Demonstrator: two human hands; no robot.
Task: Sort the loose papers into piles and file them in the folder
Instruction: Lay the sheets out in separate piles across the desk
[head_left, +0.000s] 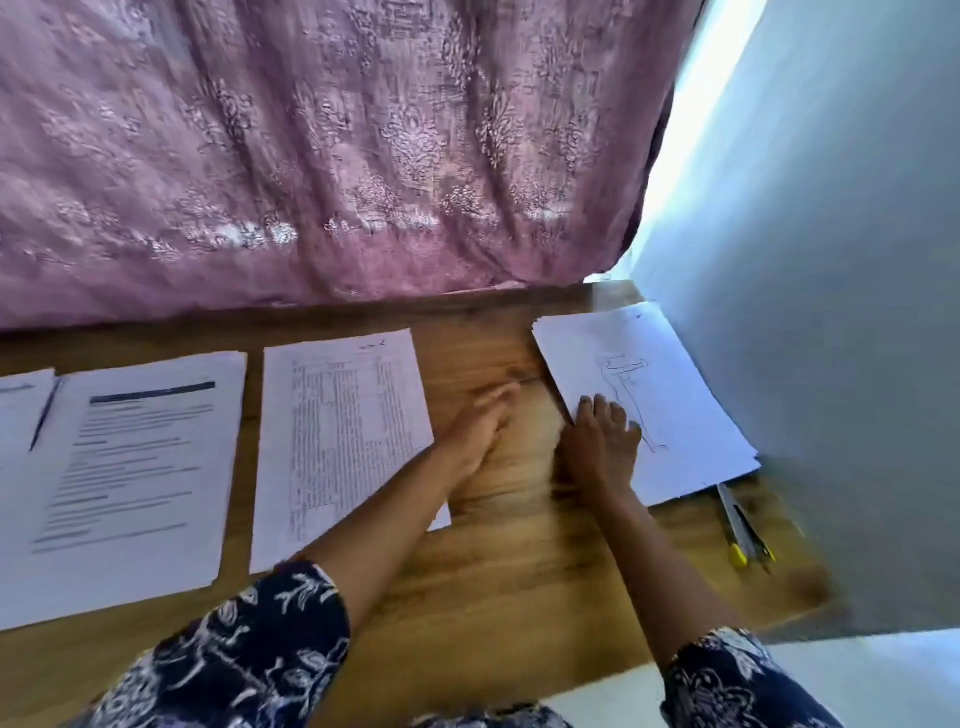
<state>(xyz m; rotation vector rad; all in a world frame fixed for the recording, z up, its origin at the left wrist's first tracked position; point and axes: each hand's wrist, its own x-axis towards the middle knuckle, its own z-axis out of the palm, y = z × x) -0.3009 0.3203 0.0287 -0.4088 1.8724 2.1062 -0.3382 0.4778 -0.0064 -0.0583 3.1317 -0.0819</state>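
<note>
A sketch pile (675, 374) is seen on the wooden table (519, 571), turned a little askew, with a wall (831, 312) close on its right. The right hand (602, 441) is laid flat on the near left edge of this pile; its fingers (618, 410) are held straight and spread, and nothing is grasped. The forearm is stretched out from a flowered sleeve (727, 680).

Just left of the sketch pile, over bare wood, the left hand (480, 426) is seen blurred. Its fingers are extended forward and seem released, with nothing held.

Further left of the sketch pile a form pile (343, 441) is placed. It is crossed at the near corner by the left forearm. Beyond that a text pile (130, 467) is found, then a sheet (21, 415) with a pen (47, 413) on it.

Near the pile's front right corner two pens (743, 525) are laid. Behind the pile a pink curtain (311, 156) is hung.
</note>
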